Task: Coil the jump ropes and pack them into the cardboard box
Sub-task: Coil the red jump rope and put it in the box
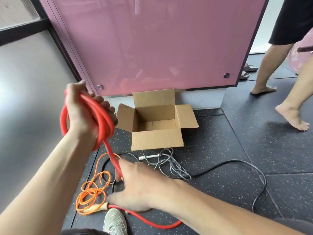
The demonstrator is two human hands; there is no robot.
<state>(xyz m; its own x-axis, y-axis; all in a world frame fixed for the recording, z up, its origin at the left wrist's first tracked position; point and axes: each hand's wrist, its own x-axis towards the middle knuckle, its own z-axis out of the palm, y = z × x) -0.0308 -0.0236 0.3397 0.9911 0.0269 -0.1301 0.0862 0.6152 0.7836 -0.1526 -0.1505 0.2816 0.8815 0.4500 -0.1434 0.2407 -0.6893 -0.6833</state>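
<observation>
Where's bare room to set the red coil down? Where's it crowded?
Free: inside the cardboard box, nothing visible there; the mat right of the box, up to a bystander's feet. Crowded: in front of the box, where grey rope, orange rope and black rope lie tangled.

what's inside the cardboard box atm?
Nothing visible: the cardboard box shows only bare floor and inner walls. Its near wall covers the front strip of the floor, so that part can't be checked. The red rope is outside, gripped by the left hand.
</observation>
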